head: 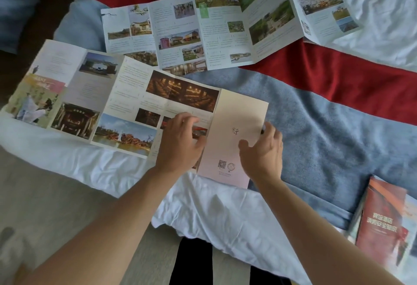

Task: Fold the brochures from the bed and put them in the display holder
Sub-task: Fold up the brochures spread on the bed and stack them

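A bed (225,208) with a white sheet, a grey-blue blanket (316,131) and a red runner (338,81) carried the brochures. The near brochure (112,95) lay unfolded along the bed's near edge, its pale end panel (237,122) folded over. The left hand (180,142) pressed beside the crease, its grip relaxed; the right hand (262,149) pinched the panel's edge. A second brochure (203,32) lay unfolded behind. A red folded brochure (383,223) sat at the near right corner.
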`<state>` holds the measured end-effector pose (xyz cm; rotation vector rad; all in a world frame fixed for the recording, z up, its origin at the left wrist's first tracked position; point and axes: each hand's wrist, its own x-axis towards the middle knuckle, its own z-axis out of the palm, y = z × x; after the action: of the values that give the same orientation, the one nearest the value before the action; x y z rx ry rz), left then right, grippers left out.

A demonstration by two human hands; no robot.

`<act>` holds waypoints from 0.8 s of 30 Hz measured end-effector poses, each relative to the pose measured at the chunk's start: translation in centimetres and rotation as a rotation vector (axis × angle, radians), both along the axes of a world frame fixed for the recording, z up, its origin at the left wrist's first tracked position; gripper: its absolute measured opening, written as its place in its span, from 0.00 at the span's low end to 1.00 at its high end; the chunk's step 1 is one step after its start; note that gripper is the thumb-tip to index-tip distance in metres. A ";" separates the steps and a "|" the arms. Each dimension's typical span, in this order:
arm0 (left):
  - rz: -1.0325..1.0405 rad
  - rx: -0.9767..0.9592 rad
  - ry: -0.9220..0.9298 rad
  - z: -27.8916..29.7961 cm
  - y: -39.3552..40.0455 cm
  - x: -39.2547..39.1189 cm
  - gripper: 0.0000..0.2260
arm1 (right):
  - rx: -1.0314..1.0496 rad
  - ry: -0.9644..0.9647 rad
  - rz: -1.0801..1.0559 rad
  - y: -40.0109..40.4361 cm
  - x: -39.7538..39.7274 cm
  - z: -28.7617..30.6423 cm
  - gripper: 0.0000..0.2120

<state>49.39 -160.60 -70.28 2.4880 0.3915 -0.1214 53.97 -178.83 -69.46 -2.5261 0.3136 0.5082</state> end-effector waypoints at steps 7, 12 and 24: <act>-0.014 0.040 -0.015 -0.2 -0.2 0.1 0.18 | 0.108 0.033 -0.206 0.5 0.9 0.8 0.24; 0.081 0.138 -0.037 0.2 1.4 0.8 0.18 | 0.119 0.028 -0.296 -1.0 1.6 0.9 0.21; 0.289 0.193 0.086 0.8 8.7 -0.3 0.20 | -0.112 -0.205 0.016 1.4 2.9 0.9 0.34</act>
<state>49.05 -151.89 -69.49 2.5874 0.8289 -0.0761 56.83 -177.39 -68.56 -2.6640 0.2507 0.2406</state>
